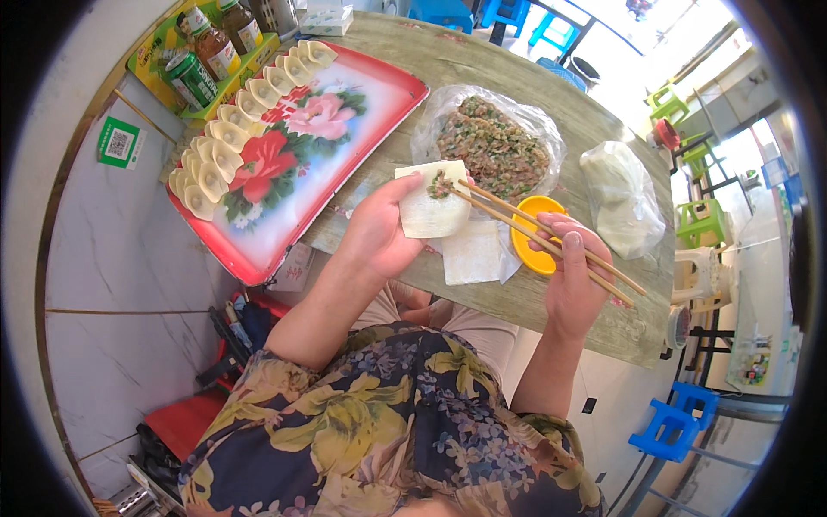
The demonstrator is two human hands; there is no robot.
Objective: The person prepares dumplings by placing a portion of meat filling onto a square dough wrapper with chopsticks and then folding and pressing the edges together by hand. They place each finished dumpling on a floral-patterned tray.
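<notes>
My left hand (pixel 386 226) holds a square dough wrapper (pixel 431 216) flat, with a dab of minced filling (pixel 440 186) near its upper middle. In my right hand (pixel 577 278) is a pair of wooden chopsticks (pixel 510 216), their tips at the dab. Beyond the wrapper, a clear plastic bag (pixel 554 132) lies spread around a mound of minced meat with chopped greens (pixel 494 145). A yellow round dish (pixel 536 252) sits beside my right hand. More square wrappers (pixel 471 253) lie on the table. Folded dumplings (pixel 223 137) line the left side of a red-rimmed floral tray (pixel 323 174).
A tied plastic bag of pale contents (pixel 621 197) rests at the right of the wooden-topped table (pixel 581 97). Sauce bottles (pixel 211 45) and a green can (pixel 192 79) stand in a carton behind the tray, near a tissue pack (pixel 327 21). Blue stools (pixel 672 423) stand at lower right.
</notes>
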